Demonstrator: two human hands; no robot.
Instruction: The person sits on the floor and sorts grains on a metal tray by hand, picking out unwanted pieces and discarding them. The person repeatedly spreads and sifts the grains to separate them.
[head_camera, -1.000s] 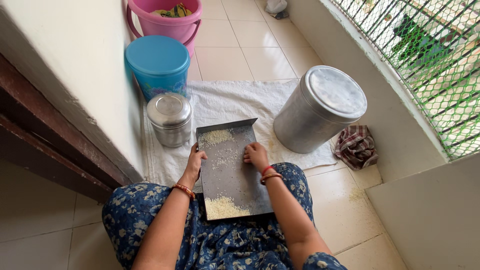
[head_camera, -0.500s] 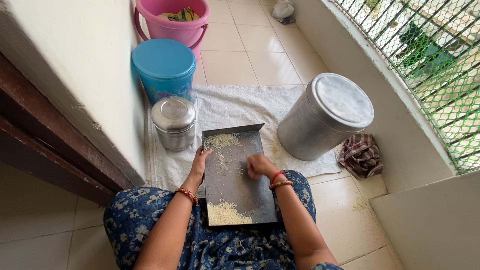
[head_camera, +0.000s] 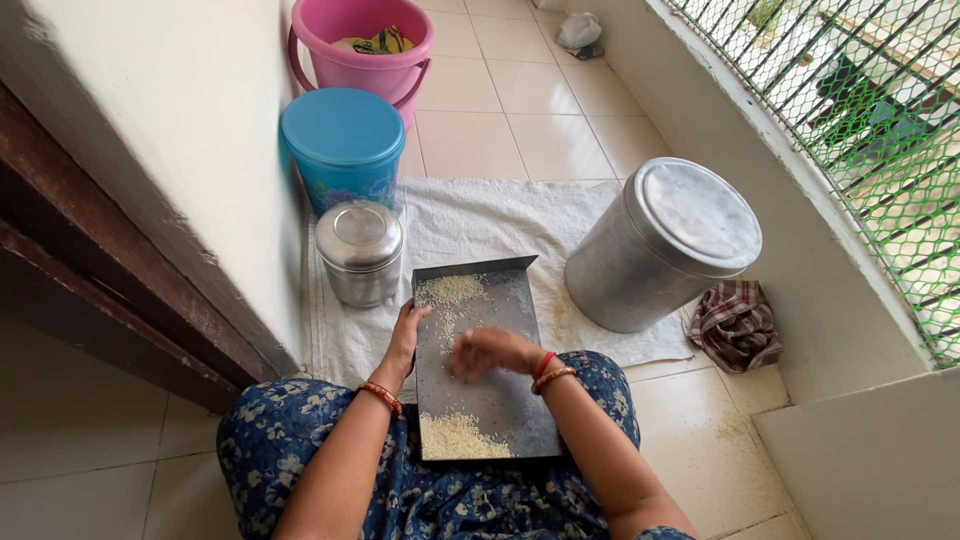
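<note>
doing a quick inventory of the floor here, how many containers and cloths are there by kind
Round steel tins with lids: 2, a large one and a small one
Plastic tubs: 2, a blue lidded one and a pink bucket
Flat grey metal tray with grain: 1
Cloths: 2, a white mat and a crumpled checked rag
Total: 7

A flat rectangular dark metal tray (head_camera: 500, 385) rests on the lap, carrying white rice grains (head_camera: 460, 438) heaped at its near and far ends.
</note>
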